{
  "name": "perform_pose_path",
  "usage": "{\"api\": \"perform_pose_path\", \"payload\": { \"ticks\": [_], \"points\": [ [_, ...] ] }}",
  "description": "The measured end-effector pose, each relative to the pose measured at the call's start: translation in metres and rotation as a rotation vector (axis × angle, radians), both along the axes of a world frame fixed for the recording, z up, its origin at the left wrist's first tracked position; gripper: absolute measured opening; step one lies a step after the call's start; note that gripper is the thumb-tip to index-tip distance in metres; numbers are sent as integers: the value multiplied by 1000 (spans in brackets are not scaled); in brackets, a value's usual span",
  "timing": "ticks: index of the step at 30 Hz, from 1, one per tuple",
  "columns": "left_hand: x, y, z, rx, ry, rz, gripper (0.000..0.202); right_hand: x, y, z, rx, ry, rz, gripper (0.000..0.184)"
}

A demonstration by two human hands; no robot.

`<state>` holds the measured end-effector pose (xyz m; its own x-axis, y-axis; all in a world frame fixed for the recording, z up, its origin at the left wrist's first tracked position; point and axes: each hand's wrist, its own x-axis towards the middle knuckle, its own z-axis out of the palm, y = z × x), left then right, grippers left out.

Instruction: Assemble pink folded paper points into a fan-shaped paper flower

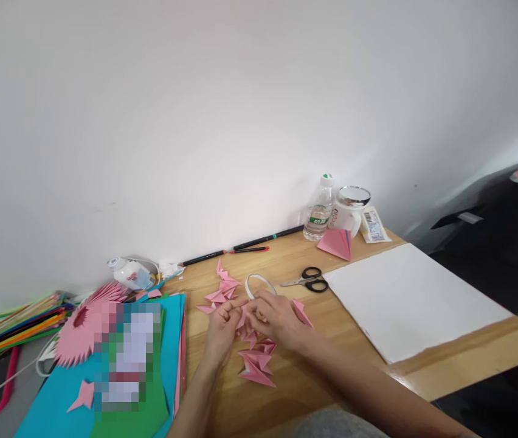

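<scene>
My left hand (222, 328) and my right hand (278, 317) meet over the wooden table, fingers closed in a pinch on a small folded pink paper piece (242, 319). The fingers cover much of it. Just behind my right hand rises a thin white ring (260, 278); whether that hand touches it I cannot tell. Folded pink paper pieces (222, 293) lie beyond my left hand. More pointed pink pieces (257, 367) rest below the hands, and another (302, 313) is beside my right wrist.
Black-handled scissors (312, 281) lie right of the hands, near a white board (416, 304). Pens (204, 258) line the wall. A water bottle (319, 213), a mug (346, 216) and a pink paper stack (337, 243) stand behind. Leftward are coloured sheets (174, 328) and a pink pleated ring (74, 340).
</scene>
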<state>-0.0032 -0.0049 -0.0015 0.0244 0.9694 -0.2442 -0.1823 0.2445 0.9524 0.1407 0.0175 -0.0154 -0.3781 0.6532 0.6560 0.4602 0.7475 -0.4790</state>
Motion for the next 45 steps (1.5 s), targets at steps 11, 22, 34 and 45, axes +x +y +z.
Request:
{"api": "perform_pose_path", "payload": {
  "ticks": [11, 22, 34, 45],
  "points": [
    [-3, -3, 8, -5, 37, -59, 35, 2, 10, 2, -486, 365, 9, 19],
    [-6, -1, 0, 113, 350, 50, 39, 6, 16, -4, -654, 325, 151, 41],
    [-44, 15, -23, 582, 1148, 201, 26, 19, 28, -11, -580, 265, -259, 48],
    [-38, 21, -21, 597, 1288, 86, 24, 15, 26, -11, -567, 393, -186, 43]
  ]
}}
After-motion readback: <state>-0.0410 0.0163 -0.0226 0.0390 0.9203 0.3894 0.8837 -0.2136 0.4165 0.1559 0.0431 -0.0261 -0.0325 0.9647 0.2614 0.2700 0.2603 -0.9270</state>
